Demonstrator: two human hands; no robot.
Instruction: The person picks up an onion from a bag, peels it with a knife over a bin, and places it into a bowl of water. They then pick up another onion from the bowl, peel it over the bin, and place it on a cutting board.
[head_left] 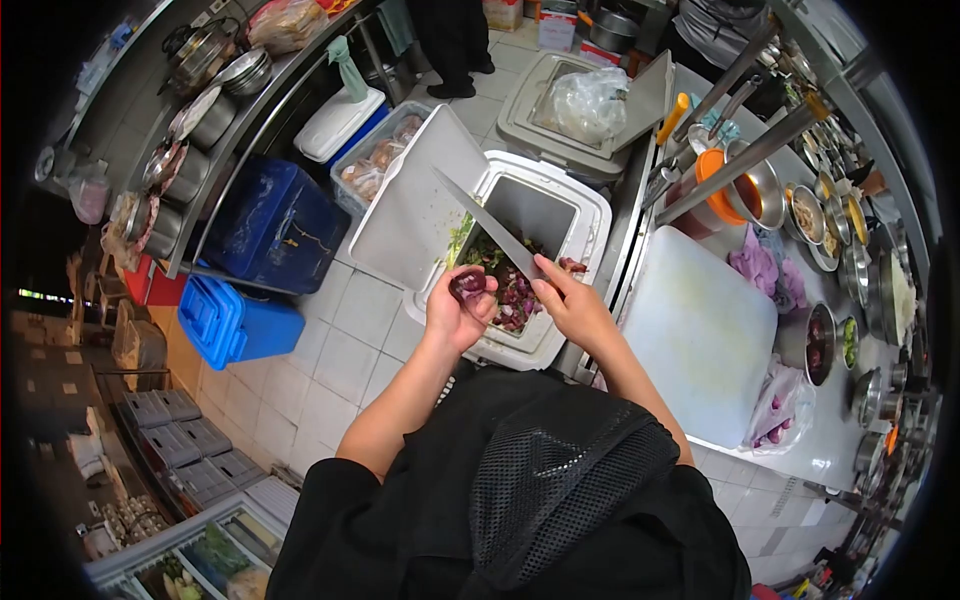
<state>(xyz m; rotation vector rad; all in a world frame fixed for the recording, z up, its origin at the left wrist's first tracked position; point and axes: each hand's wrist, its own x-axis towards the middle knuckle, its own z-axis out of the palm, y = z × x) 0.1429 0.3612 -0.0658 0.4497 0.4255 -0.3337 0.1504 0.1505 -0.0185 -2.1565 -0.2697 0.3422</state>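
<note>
My left hand [452,322] holds a dark purple, shiny red onion [466,285] in its curled fingers, palm turned up. A large knife [492,230] is gripped in my right hand [582,315], its broad blade pointing away and to the left, apart from the onion. Both hands are above the front part of an open white bin [592,215]. Purple onion skins [518,302] and green scraps lie inside it. The bin's lid [405,205] is tilted open to the left, with bits of green stuck near its edge.
Right of me stands a steel counter with a white cutting board [695,330], a metal bowl [820,345] and a plastic bag [780,415]. A second bin carries a clear bag [588,105]. Blue containers [272,225] stand left. Other people stand at the far end.
</note>
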